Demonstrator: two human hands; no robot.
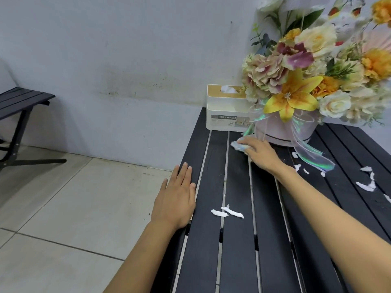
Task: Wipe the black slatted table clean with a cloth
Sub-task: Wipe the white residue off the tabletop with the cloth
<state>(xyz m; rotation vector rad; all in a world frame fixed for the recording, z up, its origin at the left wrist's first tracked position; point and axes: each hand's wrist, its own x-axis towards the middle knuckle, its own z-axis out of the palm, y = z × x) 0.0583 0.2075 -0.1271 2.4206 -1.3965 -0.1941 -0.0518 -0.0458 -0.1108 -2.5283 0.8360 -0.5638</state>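
The black slatted table (pixel 237 240) fills the lower right, running toward the wall. My right hand (pixel 261 154) lies far out on it, pressing a small crumpled pale-blue cloth (pixel 238 144) down onto a slat just in front of the flower box. Most of the cloth is hidden under the fingers. My left hand (pixel 176 197) rests flat, fingers straight, on the table's left edge. White shredded scraps (pixel 227 212) lie mid-table, and several more scraps (pixel 367 181) are scattered at the right.
A pink round box of artificial flowers (pixel 296 96) with an iridescent ribbon (pixel 315 159) stands at the far end beside a white tissue holder (pixel 227 112). The wall is right behind them. Tiled floor lies left, with another black slatted bench (pixel 19 102) at the far left.
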